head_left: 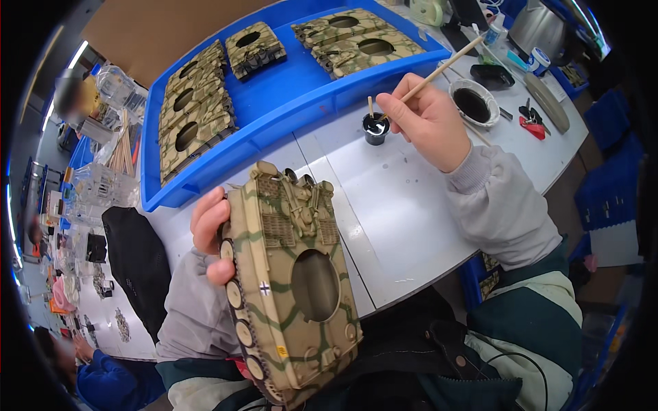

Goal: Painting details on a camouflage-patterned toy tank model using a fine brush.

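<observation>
My left hand [211,229] is wrapped round the side of a model tank hull [275,301], painted tan with green camouflage stripes. The hull is tilted, its top facing me, with a large round opening and a row of road wheels along the left side. Some of my left fingers are hidden behind it. Between the fingers of my right hand [432,123] is a thin wooden-handled paintbrush [447,67]. Its tip points down into a small black cup [375,130] of dark liquid on the white table, where another short stick stands.
A blue tray [274,130] holding several similar hulls [255,49] lies at the back. To the right are a white bowl of dark liquid [473,104], a red-handled item [532,128] and a kettle [538,29]. A black cloth [136,264] lies left; another person [113,380] works at lower left.
</observation>
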